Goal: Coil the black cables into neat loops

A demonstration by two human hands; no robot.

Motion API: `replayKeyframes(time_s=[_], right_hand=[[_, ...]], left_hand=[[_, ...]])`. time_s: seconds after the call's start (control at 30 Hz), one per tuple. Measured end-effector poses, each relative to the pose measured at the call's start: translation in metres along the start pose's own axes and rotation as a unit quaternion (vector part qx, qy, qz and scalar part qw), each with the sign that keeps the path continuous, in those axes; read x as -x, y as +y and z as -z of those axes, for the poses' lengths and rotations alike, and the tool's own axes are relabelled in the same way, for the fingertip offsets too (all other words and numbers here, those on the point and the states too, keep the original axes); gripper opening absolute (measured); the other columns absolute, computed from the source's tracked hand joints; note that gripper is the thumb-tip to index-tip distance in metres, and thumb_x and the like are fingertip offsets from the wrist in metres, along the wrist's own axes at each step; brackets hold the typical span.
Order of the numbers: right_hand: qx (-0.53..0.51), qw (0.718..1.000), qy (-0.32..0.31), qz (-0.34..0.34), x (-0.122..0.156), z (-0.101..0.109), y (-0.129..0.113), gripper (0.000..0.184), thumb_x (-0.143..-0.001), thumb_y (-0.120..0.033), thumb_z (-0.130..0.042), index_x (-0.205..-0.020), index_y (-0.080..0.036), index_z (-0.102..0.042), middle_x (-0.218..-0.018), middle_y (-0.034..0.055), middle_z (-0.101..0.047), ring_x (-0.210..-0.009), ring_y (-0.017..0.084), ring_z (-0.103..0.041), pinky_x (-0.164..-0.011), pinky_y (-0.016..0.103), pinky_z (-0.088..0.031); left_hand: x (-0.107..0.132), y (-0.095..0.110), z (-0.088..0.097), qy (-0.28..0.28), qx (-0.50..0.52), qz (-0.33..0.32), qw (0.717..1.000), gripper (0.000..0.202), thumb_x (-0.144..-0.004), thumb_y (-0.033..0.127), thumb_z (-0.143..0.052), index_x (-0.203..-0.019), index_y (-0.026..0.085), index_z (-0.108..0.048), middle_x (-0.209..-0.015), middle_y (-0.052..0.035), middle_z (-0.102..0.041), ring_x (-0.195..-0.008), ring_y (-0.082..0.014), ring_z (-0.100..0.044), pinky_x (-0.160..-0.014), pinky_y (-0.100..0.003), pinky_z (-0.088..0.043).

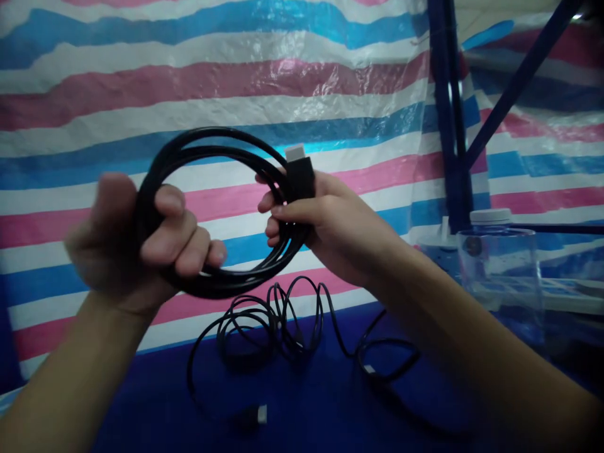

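A thick black cable (212,141) is wound into a round coil and held up in front of me. My left hand (141,245) is wrapped round the coil's left side, fingers curled shut on it. On the coil's right side my right hand (325,220) grips the strands, pinching them just below the black plug with a silver tip (298,167), which points up. Below the hands a thinner black cable (283,314) lies in loose loops on the dark blue surface (141,402), its small connector (258,414) near the front.
A striped pink, blue and white tarp (236,75) hangs behind. Dark blue metal posts (448,126) stand at the right. A clear plastic jar (500,277) with a white lid sits at the right on the surface.
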State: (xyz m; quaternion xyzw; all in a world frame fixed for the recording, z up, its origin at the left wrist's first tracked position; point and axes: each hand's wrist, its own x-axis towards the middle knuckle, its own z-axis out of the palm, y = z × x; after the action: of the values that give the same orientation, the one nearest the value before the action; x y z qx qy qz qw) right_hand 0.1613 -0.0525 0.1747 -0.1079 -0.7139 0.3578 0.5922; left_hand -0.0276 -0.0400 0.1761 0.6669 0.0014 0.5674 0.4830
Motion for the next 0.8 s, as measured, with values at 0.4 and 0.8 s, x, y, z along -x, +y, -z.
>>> replayKeyframes(time_s=[0.4,0.8], right_hand=[[0.081,0.946,0.304,0.071,-0.011,0.006,0.027,0.020,-0.065,-0.001,-0.040,-0.073,-0.016,-0.051,-0.073,-0.0003,-0.053,-0.058,0.008,-0.046,-0.053,0.021,-0.038],[0.181,0.952,0.024,0.245,-0.009,0.022,0.009,0.049,-0.071,0.001,-0.037,-0.115,-0.017,-0.049,-0.115,0.0039,-0.057,-0.075,0.010,-0.061,-0.067,0.024,-0.049]], left_hand=[[0.006,-0.060,-0.064,0.020,-0.009,-0.049,0.999,0.025,-0.082,0.046,-0.057,-0.080,0.022,-0.062,-0.058,0.0045,-0.063,-0.068,-0.0113,-0.064,-0.075,-0.024,-0.049],[0.000,-0.019,-0.052,0.033,0.021,0.046,0.998,0.057,-0.094,0.042,-0.023,-0.044,0.017,-0.035,-0.033,0.0060,-0.010,-0.026,-0.0063,-0.013,-0.036,-0.021,-0.031]])
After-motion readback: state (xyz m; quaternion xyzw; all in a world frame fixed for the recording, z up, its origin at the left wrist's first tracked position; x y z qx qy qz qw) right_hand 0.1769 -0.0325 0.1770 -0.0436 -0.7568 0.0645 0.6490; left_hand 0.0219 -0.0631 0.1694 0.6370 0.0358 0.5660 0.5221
